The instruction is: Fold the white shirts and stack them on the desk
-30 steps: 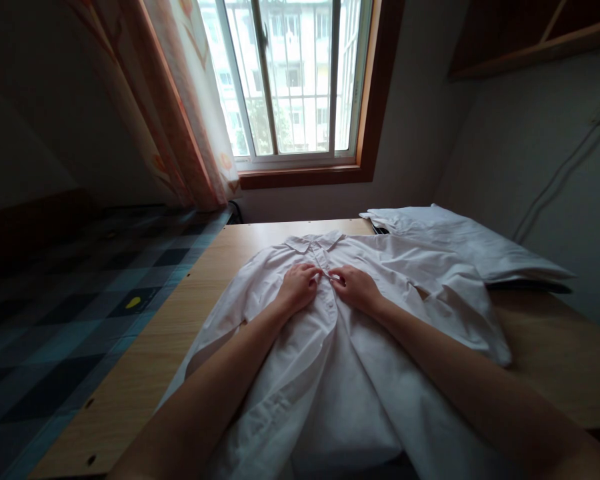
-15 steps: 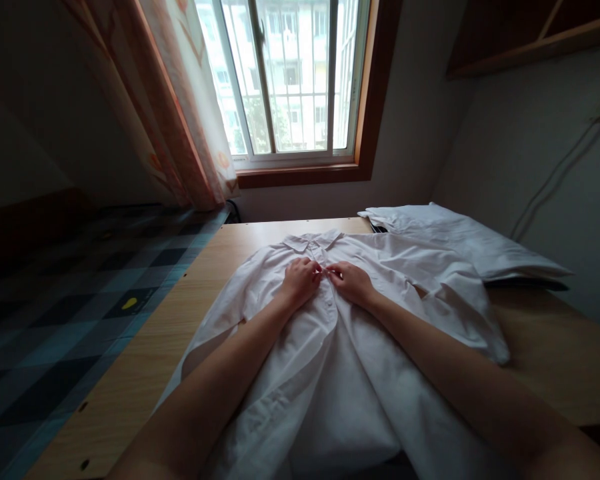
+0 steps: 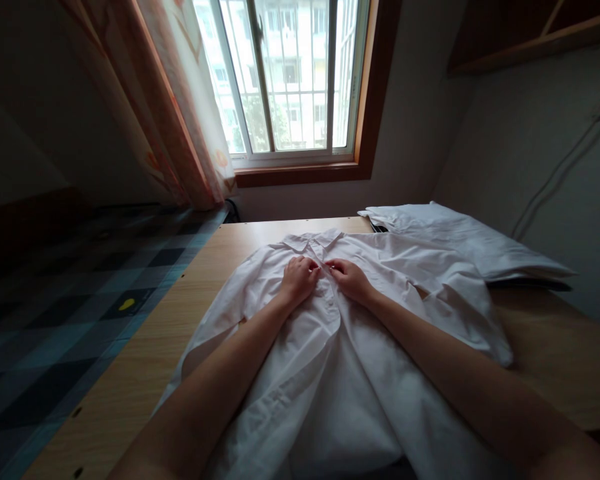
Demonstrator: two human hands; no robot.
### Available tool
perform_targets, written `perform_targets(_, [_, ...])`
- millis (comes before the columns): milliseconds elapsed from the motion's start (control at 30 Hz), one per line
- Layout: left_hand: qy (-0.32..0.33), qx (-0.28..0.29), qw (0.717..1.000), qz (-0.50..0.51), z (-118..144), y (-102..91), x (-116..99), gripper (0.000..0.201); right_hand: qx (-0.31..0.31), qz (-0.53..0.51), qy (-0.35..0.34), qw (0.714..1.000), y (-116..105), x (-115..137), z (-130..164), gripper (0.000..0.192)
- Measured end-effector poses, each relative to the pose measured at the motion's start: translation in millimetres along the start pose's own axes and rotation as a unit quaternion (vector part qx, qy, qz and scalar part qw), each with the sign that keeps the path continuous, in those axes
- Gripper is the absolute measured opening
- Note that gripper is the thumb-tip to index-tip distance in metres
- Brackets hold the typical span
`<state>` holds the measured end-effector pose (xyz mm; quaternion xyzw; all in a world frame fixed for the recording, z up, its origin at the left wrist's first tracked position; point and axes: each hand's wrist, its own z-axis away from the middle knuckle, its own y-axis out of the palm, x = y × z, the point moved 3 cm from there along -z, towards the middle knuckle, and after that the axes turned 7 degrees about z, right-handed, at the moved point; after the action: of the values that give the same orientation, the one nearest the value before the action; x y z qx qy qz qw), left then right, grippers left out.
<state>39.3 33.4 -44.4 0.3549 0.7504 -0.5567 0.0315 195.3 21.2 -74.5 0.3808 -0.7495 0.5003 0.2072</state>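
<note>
A: Straight to the fingers! Left hand (image 3: 300,280) and right hand (image 3: 351,280), both curled inward, tips almost meeting, pinching fabric!

B: The white shirt (image 3: 307,340), gripped at its front strip (image 3: 324,299), a little below the collar (image 3: 296,242)! Is there a button between those tips? Too small, I can't tell.

A: So the shirt is right there under the fingertips, and it spreads beneath both forearms (image 3: 225,377) as well!

B: Creased, collar pointing away, front edges parting below the hands, a sleeve (image 3: 480,327) out to the right across the wooden table (image 3: 555,353)!

A: Folded white cloth (image 3: 455,243) beside that sleeve, checked bedding (image 3: 80,333) off left!

B: And beyond, the bright window (image 3: 300,87)!
</note>
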Motion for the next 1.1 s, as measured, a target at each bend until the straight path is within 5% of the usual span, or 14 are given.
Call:
perform_targets(367, [-0.021,-0.027,0.999,0.043,-5,3.5,13,0.020,0.035,0.026,0.003,0.999,-5,10,5,0.026])
perform_targets(733, [-0.059,0.034,0.970,0.233,-9,-0.4,20,0.029,0.049,0.043,-0.004,0.998,-10,20,13,0.031])
perform_targets(1100, [-0.092,0.051,0.946,0.307,-8,-0.6,23,0.031,0.061,0.042,0.000,0.997,-8,17,14,0.033])
